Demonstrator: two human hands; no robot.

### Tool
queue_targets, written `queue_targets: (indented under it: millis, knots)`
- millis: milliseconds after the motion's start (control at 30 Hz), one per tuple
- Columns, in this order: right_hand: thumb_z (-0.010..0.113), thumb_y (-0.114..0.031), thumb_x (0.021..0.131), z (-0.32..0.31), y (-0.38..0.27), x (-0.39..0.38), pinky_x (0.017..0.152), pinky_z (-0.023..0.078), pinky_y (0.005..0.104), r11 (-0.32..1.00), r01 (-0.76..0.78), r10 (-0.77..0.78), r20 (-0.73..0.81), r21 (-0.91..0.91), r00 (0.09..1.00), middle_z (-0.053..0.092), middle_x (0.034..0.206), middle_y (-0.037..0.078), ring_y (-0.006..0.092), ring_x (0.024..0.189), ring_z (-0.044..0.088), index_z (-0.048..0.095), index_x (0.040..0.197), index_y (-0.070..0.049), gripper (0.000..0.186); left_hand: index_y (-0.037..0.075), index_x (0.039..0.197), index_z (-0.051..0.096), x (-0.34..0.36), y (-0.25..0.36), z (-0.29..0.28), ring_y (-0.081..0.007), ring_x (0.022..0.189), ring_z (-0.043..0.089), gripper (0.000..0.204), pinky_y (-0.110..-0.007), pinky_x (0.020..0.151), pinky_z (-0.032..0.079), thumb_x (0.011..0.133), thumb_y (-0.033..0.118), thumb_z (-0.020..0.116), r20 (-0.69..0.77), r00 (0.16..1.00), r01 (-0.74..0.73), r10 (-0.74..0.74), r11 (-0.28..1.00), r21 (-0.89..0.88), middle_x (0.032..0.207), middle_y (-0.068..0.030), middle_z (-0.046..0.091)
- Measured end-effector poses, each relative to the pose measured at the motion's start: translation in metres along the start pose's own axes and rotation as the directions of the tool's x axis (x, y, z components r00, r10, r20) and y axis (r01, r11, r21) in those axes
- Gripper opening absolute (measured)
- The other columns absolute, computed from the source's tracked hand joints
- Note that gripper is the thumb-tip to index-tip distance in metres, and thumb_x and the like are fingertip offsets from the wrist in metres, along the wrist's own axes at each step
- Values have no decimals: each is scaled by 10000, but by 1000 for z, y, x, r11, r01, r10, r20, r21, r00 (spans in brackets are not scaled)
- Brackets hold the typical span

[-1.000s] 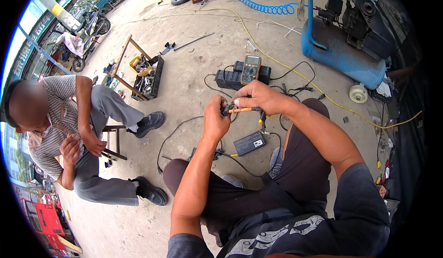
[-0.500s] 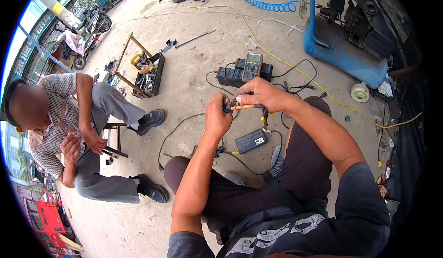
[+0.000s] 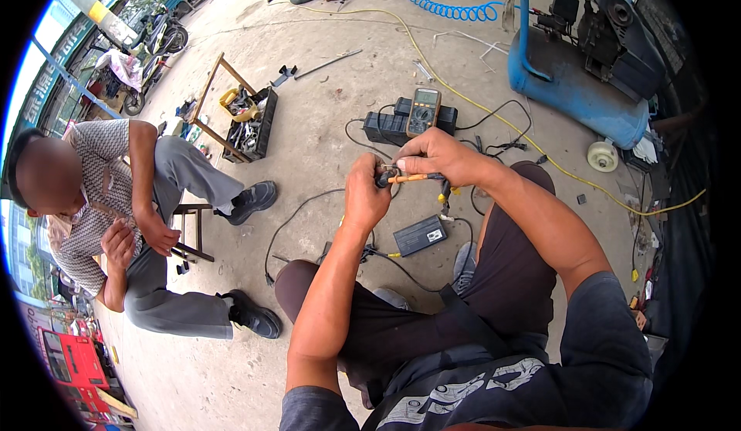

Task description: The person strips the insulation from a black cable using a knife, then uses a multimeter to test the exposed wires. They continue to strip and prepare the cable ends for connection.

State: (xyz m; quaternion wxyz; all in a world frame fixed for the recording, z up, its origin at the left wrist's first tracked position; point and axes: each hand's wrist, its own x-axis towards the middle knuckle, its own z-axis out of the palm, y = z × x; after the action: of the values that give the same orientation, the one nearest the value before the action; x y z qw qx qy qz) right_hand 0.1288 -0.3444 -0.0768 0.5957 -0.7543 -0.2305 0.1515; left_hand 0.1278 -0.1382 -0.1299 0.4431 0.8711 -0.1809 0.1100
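In front of my knees my left hand (image 3: 366, 193) is closed round a small dark connector (image 3: 383, 176), whose details its fingers partly hide. My right hand (image 3: 441, 158) meets it from the right, thumb and fingertips pinched at the same connector. A slim orange-and-black test probe (image 3: 411, 178) lies below the right fingers and reaches to the connector; which fingers hold it is hard to see. Beyond my hands a multimeter (image 3: 424, 111) leans against dark box-shaped units (image 3: 386, 128). Nearer me, a black power adapter (image 3: 420, 236) lies on the concrete among dark cables.
A person (image 3: 108, 215) sits on a low stool at the left. Behind them stands a black crate of tools (image 3: 251, 134). A blue air compressor (image 3: 579, 95) is at the right, with a yellow hose (image 3: 494, 111) across the floor. Loose cables (image 3: 285, 223) surround my feet.
Almost nothing differs. My hands stay together at the connector, with only a very slight shift of fingers and probe.
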Motion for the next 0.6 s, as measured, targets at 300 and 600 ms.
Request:
queue_targets:
  millis: [300,600]
  knots:
    - [666,-216,935,1,-5,-1,688,475,290,1000,-5,5,-17,9,1000,694,793,56,91,742,580,720,1007,60,290,3,851,501,-1,-5,2,-320,651,512,227,-408,597,430,783,11,718,-23,999,-25,25,999,37,722,-173,553]
    - [666,-253,942,0,-1,0,681,466,283,1000,19,-19,-17,-16,1000,672,785,43,86,734,561,714,1018,57,323,9,852,495,0,-11,2,-254,608,459,269,-376,564,417,826,71,756,-34,996,-82,85,993,83,689,-144,523]
